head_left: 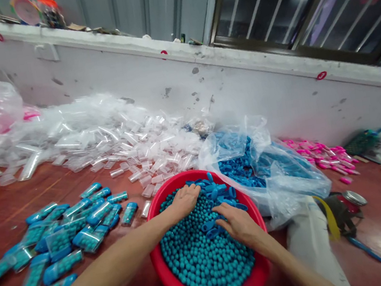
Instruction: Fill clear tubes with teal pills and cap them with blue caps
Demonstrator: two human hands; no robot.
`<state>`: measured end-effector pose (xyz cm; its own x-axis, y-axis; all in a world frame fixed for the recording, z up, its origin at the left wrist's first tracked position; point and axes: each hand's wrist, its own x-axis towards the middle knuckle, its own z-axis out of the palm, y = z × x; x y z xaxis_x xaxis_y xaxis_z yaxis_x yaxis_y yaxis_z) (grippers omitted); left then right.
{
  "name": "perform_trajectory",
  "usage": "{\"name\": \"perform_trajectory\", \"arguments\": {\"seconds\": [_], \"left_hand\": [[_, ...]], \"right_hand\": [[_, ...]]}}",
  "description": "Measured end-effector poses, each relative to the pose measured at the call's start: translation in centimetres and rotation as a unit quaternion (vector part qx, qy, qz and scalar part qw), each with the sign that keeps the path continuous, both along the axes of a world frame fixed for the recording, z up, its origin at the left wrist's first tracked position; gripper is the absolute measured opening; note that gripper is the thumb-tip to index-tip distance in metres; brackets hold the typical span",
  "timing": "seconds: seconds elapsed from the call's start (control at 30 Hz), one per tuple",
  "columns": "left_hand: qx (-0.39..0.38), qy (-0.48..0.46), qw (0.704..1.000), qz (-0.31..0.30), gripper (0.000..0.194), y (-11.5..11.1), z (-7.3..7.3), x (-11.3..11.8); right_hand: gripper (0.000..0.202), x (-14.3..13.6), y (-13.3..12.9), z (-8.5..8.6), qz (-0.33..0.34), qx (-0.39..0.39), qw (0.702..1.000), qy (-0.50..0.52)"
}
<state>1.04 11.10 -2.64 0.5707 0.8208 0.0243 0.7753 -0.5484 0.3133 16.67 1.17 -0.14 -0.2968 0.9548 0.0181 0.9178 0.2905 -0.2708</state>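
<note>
A red basin point(157, 262) holds many teal beads point(209, 267), with a heap of blue plastic caps point(215, 192) on top at the far right side. My left hand point(187, 201) is over the beads at the heap's left edge. Its fingers are bent together, and whatever they hold, if anything, is hidden. On the near right of the caps, my right hand point(236, 222) reaches in from the basin's rim. Thumb and fingers are apart there, close to some loose caps, and nothing shows clearly gripped between them.
Filled tubes of teal beads point(87, 220) lie to the left. Clear empty tubes point(133, 142) are piled along the wall. Behind the basin sits a plastic bag of blue caps point(243, 163). Pink pieces point(324, 156), a white sack point(313, 244) and a blue pen-like stick point(367, 249) are rightward.
</note>
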Motion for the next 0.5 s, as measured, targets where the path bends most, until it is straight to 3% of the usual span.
{"name": "perform_trajectory", "arguments": {"seconds": [0.17, 0.3, 0.4, 0.5], "left_hand": [[-0.046, 0.024, 0.998, 0.025, 0.03, -1.0, 1.4, -2.5], [-0.145, 0.044, 0.988, 0.027, 0.017, -3.2, 2.0, -5.1], [-0.228, 0.02, 0.973, 0.037, 0.011, -4.3, 0.9, -4.3], [-0.294, -0.066, 0.951, 0.066, 0.024, -4.4, -0.8, -1.5]], "right_hand": [[0.016, -1.1, 0.6, -0.5, 0.043, -0.02, 0.984, -0.17], [0.012, -0.8, 1.6, -0.7, 0.043, -0.03, 0.981, -0.188], [0.012, -0.8, 1.9, -1.0, 0.029, -0.035, 0.98, -0.192], [0.012, -1.0, 1.9, -1.3, 0.014, -0.038, 0.978, -0.204]]}}
